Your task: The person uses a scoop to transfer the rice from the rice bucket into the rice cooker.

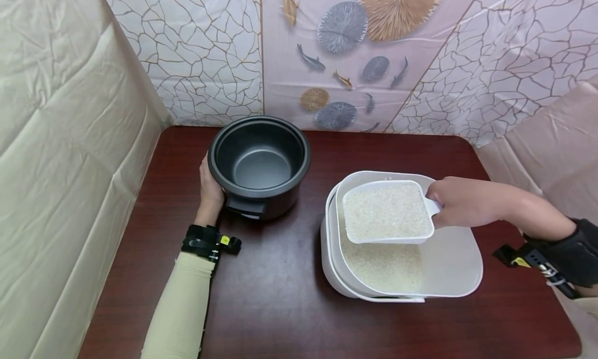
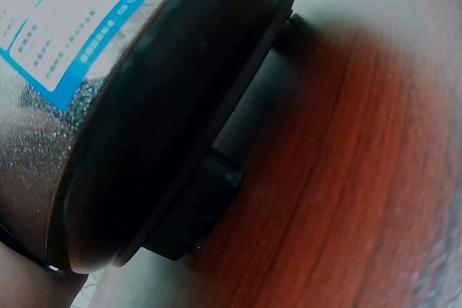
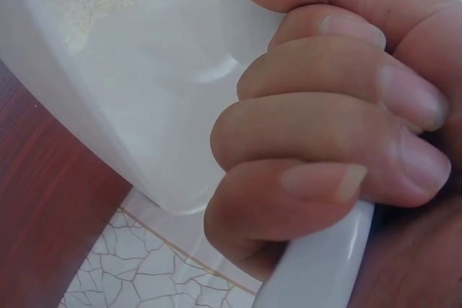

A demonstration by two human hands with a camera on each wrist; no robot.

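Note:
My right hand (image 1: 460, 201) grips the handle (image 3: 317, 257) of a white scoop (image 1: 426, 234) heaped with rice (image 1: 388, 208). The scoop is held over a white rice bin (image 1: 455, 265) that has more rice (image 1: 392, 268) at its bottom. In the right wrist view the fingers (image 3: 303, 128) wrap round the handle. My left hand (image 1: 211, 190) rests against the left side of a dark rice cooker (image 1: 289, 190), its fingertips partly hidden by the rim. The cooker has no lid on, and its grey inner pot (image 1: 262, 169) shows no contents.
Both the cooker and the bin stand on a dark red wooden table (image 1: 275, 307). The bin's handle (image 1: 392, 300) hangs down along its front. A patterned cloth (image 1: 210, 53) covers the back, and pale cloth (image 1: 60, 167) hangs on the left.

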